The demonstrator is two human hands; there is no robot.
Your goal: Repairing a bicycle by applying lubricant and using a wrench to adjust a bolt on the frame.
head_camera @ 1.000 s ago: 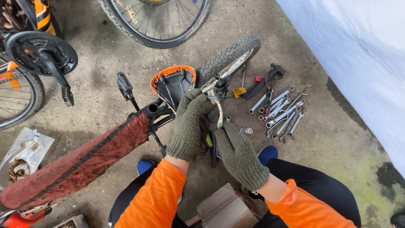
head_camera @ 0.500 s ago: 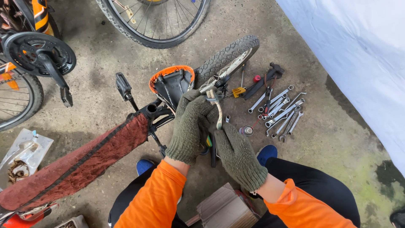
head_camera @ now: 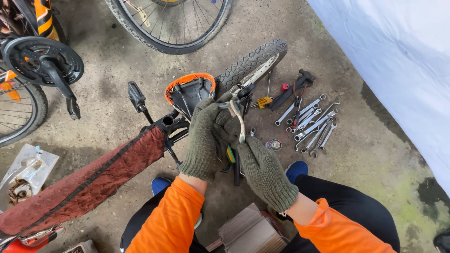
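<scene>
Floor: bare grey concrete (head_camera: 356, 154), stained, greenish toward the white sheet (head_camera: 398, 51) that hangs on the far side of the wrenches. Small bicycle lies upside down; its rear wheel (head_camera: 255, 61) serves as landmark.

Just beside the wheel, orange-rimmed saddle (head_camera: 190, 93) rests on the floor. Frame tube wrapped in red cloth (head_camera: 84, 187) runs away from the wheel, down toward the lower left. Spanners (head_camera: 311, 122) lie fanned out beside the wheel, opposite the saddle.

Left hand (head_camera: 206, 140), gloved, is closed around the frame next to the wheel. Right hand (head_camera: 262, 171), gloved, grips a pale curved lever (head_camera: 240, 124). Lever's long axis is near upright in view, upper end pointing at the wheel; it sits between both hands.
</scene>
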